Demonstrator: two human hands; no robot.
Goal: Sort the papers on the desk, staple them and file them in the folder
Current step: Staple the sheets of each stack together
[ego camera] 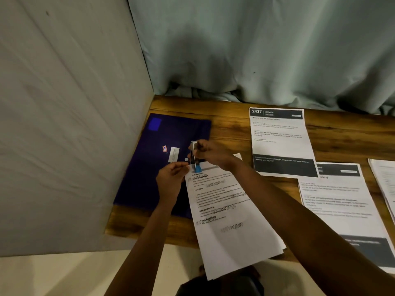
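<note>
Across the back, a pale green curtain (256,50), bunched where it meets the wood. To the left, a grey wall panel (64,124) standing upright against the edge. Below both, a brown wooden counter (235,116).

Flat in the counter's left corner, just beside the panel, a dark blue folder (149,178), closed, with 2 small labels (174,154) near its middle. Overlapping the folder's right edge, a stack of printed papers (230,231), turned at an angle, lower end hanging out past the counter's front edge. To the right, well apart from the folder, a single sheet headed 2437 (282,144); below that, touching it, another sheet with dark bands (342,210); at the far right edge, more papers (384,180), cut off by the frame.

At the stack's top edge, a stapler (195,161), blue base down on the paper, metal top swung up nearly upright. Right hand (210,153): grip clenched round the raised top. Left hand (171,178): grip pinching a thin pale strip (185,166) just beside the base; too small to tell what.
</note>
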